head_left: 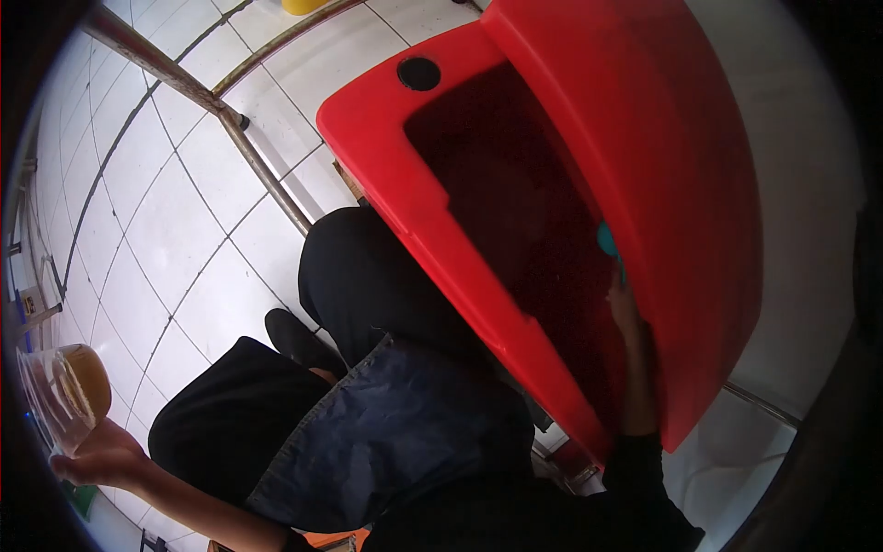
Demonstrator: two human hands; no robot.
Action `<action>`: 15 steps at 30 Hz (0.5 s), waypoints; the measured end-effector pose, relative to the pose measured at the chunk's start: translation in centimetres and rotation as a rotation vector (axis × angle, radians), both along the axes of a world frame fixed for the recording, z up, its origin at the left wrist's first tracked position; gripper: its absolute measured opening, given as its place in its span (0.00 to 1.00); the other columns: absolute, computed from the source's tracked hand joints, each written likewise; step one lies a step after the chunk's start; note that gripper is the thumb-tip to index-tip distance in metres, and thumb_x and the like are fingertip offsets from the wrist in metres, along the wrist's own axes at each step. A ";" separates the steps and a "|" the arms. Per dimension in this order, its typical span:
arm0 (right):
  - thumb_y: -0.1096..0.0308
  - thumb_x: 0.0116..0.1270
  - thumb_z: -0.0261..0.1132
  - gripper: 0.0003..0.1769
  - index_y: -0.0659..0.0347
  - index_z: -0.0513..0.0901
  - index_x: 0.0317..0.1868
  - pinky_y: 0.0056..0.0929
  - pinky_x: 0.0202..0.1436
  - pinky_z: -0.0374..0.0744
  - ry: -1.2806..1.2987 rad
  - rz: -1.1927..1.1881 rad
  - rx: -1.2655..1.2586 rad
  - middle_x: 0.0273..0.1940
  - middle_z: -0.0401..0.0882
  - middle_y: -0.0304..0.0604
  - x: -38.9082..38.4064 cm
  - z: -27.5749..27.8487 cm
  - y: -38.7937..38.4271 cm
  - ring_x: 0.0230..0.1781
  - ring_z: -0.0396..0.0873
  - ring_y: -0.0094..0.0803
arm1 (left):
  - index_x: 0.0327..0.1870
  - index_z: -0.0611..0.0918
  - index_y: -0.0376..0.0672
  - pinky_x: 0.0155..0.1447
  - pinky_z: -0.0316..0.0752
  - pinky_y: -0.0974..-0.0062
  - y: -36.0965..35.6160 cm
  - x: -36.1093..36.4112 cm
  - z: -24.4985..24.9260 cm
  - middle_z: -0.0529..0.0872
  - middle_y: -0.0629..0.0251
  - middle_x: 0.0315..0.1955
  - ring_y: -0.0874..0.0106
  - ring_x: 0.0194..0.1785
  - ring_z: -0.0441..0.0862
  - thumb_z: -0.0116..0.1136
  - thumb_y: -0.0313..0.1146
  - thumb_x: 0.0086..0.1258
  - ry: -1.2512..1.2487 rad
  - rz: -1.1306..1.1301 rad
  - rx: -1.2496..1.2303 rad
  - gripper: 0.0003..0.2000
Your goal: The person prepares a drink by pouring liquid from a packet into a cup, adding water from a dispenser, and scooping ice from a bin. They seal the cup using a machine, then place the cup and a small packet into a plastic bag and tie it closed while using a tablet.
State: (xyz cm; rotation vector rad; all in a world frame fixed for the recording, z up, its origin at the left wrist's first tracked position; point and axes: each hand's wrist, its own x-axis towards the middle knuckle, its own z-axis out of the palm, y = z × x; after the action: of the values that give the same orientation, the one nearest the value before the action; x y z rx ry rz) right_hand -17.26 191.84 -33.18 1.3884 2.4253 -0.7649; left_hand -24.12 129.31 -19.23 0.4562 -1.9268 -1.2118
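At the far left, my left hand [103,453] is closed around a clear plastic cup [57,405], which is tipped on its side in this view. A tan-brown layer [90,382] shows at the cup's end. My right arm reaches down into a deep red plastic bin [386,147] with a dark interior. Inside it, my right hand [623,299] is closed on a teal scoop [607,239], close along the bin's right wall. Shadow hides the scoop's lower part and what lies at the bottom of the bin.
The red bin's raised lid [662,184] curves along the right side. A rusty metal frame [248,152] stands on the white tiled floor [184,230]. A dark apron [386,437] covers my lap, and a dark shoe [299,340] rests on the tiles. Something yellow [302,5] shows at the top.
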 end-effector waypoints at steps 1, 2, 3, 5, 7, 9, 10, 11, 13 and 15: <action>0.65 0.76 0.54 0.19 0.68 0.69 0.60 0.35 0.43 0.78 0.036 0.029 0.025 0.38 0.79 0.49 0.6 -0.3 1.4 0.37 0.80 0.31 | 0.72 0.56 0.30 0.79 0.47 0.52 -0.1 -0.2 -0.2 0.58 0.42 0.71 0.51 0.75 0.56 0.48 0.75 0.58 -0.002 -0.008 -0.016 0.55; 0.65 0.76 0.53 0.19 0.68 0.69 0.60 0.35 0.43 0.78 0.072 0.060 0.050 0.38 0.79 0.50 1.2 -0.6 2.7 0.38 0.80 0.32 | 0.72 0.56 0.30 0.79 0.47 0.52 0.0 -0.4 -0.3 0.58 0.42 0.71 0.51 0.75 0.56 0.48 0.76 0.58 -0.005 -0.015 -0.031 0.55; 0.66 0.76 0.53 0.19 0.68 0.69 0.61 0.36 0.44 0.78 0.104 0.092 0.074 0.39 0.80 0.50 1.8 -1.1 3.7 0.38 0.80 0.32 | 0.72 0.56 0.30 0.79 0.47 0.52 0.1 -0.7 -0.4 0.58 0.42 0.71 0.51 0.75 0.56 0.48 0.76 0.58 -0.006 -0.016 -0.028 0.55; 0.67 0.76 0.53 0.19 0.68 0.69 0.61 0.36 0.45 0.78 0.167 0.157 0.120 0.39 0.80 0.50 3.4 -1.8 5.5 0.39 0.80 0.33 | 0.72 0.57 0.30 0.78 0.48 0.52 0.7 -1.1 -0.4 0.58 0.43 0.71 0.51 0.74 0.57 0.48 0.75 0.58 0.004 0.033 0.015 0.55; 0.68 0.76 0.52 0.19 0.68 0.68 0.62 0.37 0.46 0.79 0.232 0.226 0.162 0.39 0.80 0.50 3.3 -3.3 6.4 0.40 0.80 0.34 | 0.72 0.57 0.30 0.78 0.48 0.52 1.7 -1.5 -0.2 0.58 0.43 0.71 0.51 0.74 0.57 0.48 0.76 0.58 -0.005 0.030 -0.012 0.55; 0.69 0.76 0.52 0.19 0.68 0.68 0.62 0.37 0.47 0.79 0.295 0.300 0.203 0.40 0.80 0.50 4.2 -4.4 7.6 0.41 0.81 0.35 | 0.72 0.57 0.30 0.78 0.48 0.52 1.5 -1.7 -0.3 0.58 0.43 0.71 0.51 0.74 0.57 0.48 0.76 0.57 -0.017 0.030 -0.039 0.56; 0.70 0.75 0.51 0.19 0.68 0.68 0.63 0.38 0.47 0.79 0.325 0.338 0.223 0.40 0.80 0.50 4.8 -4.8 8.3 0.42 0.81 0.35 | 0.72 0.57 0.30 0.78 0.48 0.52 0.6 -1.5 -0.5 0.58 0.43 0.71 0.51 0.74 0.58 0.48 0.76 0.57 -0.026 0.003 -0.051 0.56; 0.70 0.75 0.51 0.19 0.68 0.68 0.63 0.38 0.48 0.79 0.354 0.380 0.241 0.40 0.80 0.50 5.2 -5.3 9.0 0.42 0.81 0.36 | 0.72 0.57 0.30 0.78 0.49 0.52 0.3 -1.5 -0.5 0.58 0.43 0.71 0.52 0.74 0.58 0.49 0.76 0.57 -0.035 -0.023 -0.064 0.56; 0.71 0.75 0.50 0.19 0.68 0.68 0.63 0.38 0.49 0.79 0.415 0.464 0.271 0.40 0.80 0.50 5.0 -6.3 9.5 0.43 0.81 0.37 | 0.72 0.57 0.31 0.78 0.49 0.52 0.3 -1.6 -0.6 0.59 0.43 0.71 0.51 0.74 0.58 0.49 0.76 0.57 -0.045 0.005 -0.043 0.56; 0.72 0.75 0.50 0.19 0.68 0.68 0.64 0.39 0.50 0.80 0.479 0.538 0.299 0.41 0.80 0.50 1.7 -10.1 8.9 0.44 0.81 0.38 | 0.72 0.58 0.31 0.78 0.49 0.52 0.2 -1.6 -0.6 0.59 0.43 0.71 0.51 0.74 0.58 0.49 0.76 0.57 -0.051 0.023 -0.026 0.55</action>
State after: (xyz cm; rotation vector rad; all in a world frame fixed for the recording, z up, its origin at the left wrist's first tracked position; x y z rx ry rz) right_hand -15.58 200.70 -43.26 0.5927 3.1832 -0.6648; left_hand -25.76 129.46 -19.84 0.4985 -1.9729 -1.1693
